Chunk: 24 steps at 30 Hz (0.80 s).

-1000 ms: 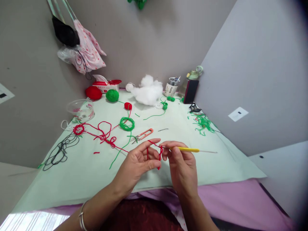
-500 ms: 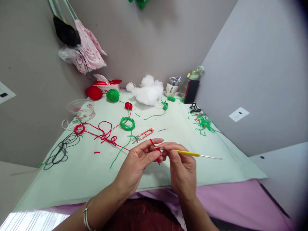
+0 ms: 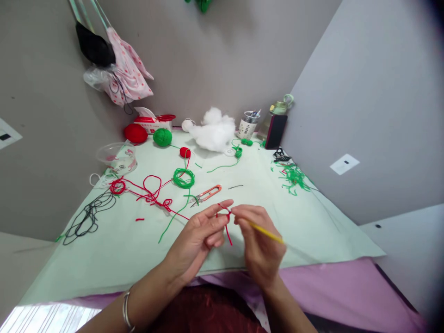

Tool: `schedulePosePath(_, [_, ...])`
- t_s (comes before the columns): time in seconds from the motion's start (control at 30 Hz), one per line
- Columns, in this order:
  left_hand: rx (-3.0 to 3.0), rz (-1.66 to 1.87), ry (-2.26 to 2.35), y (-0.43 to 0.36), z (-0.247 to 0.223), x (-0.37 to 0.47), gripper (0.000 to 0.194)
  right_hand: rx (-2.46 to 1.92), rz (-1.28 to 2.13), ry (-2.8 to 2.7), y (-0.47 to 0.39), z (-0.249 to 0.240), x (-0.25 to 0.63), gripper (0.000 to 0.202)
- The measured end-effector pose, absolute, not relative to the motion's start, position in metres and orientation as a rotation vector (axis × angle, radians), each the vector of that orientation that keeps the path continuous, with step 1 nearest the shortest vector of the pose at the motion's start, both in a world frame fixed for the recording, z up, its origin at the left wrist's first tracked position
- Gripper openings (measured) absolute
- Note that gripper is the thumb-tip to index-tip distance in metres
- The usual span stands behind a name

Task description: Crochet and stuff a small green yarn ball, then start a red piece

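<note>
Red yarn point(image 3: 228, 233) is pinched in my left hand point(image 3: 199, 231); it loops near the raised index finger and a short end hangs below. My right hand point(image 3: 262, 240) grips a crochet hook with a yellow handle point(image 3: 267, 232), its front tip by the yarn loop and hidden by the fingers. The hook's rear end is blurred. From my left hand the red strand runs back to a loose red tangle point(image 3: 152, 196) on the table. Orange thread snips point(image 3: 210, 192) lie just beyond my hands, beside a coil of green yarn point(image 3: 183, 178).
At the back of the pale green tablecloth point(image 3: 312, 245) stand a tissue box point(image 3: 152, 125), white stuffing point(image 3: 213, 132), a pen holder point(image 3: 248, 125) and a phone point(image 3: 276, 132). Green scraps point(image 3: 294, 178) lie right, black cord point(image 3: 88, 217) and a clear bowl point(image 3: 120, 159) left.
The hook has tilted, its rear end now pointing down toward me. My right hand has turned with it, and the short red end hangs lower. The red coil at left has shifted slightly right.
</note>
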<state>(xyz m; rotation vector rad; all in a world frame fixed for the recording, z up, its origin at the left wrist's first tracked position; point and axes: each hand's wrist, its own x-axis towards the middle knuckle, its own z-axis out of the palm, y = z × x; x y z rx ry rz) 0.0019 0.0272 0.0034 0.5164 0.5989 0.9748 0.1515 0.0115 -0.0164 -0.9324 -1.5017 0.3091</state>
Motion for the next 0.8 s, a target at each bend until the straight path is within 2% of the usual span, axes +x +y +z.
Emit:
schedulePosePath(0.1, [0.523,0.986,0.581,0.030,0.006,-0.002,0.033,-0.880,0.686,-1.247,0.015,-0.012,0.156,0.025])
schedulePosePath(0.2, [0.603,0.997,0.619,0.028,0.009,-0.001,0.046,-0.818,0.838,-1.228,0.016,-0.009,0.154,0.021])
schedulePosePath(0.3, [0.639,1.015,0.659,0.026,0.010,0.002,0.055,-0.843,0.821,-1.317,0.016,-0.010,0.149,0.020])
schedulePosePath(0.5, [0.590,1.010,0.635,0.026,0.011,0.003,0.041,-0.854,0.826,-1.303,0.016,-0.011,0.147,0.022])
schedulePosePath(0.8, [0.522,1.017,0.645,0.032,0.009,-0.004,0.038,-0.878,0.748,-1.257,0.016,-0.010,0.152,0.020])
